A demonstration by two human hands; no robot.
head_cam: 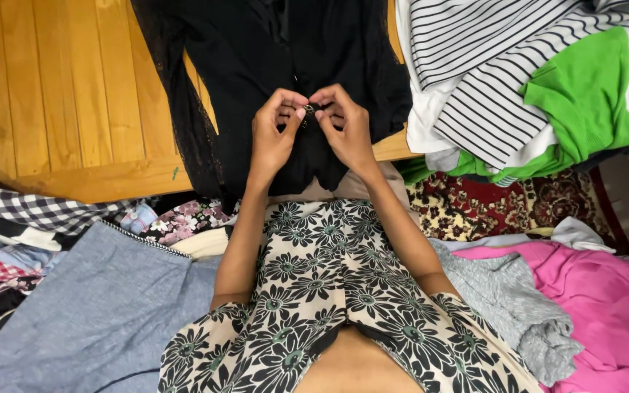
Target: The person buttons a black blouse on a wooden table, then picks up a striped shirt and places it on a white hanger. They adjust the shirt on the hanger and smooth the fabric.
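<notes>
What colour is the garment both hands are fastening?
Black garment, partly lacy; clearest in the head view.

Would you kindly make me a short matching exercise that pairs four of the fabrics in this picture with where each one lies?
Things:
1. black garment
2. striped cloth
3. pink cloth
4. checked cloth

Places:
A. lower right, beside a grey knit
B. left edge, just below the wooden table
C. middle of the table, under the left hand and the right hand
D. upper right, in a pile with a green piece

Pairs: 1-C, 2-D, 3-A, 4-B
</notes>
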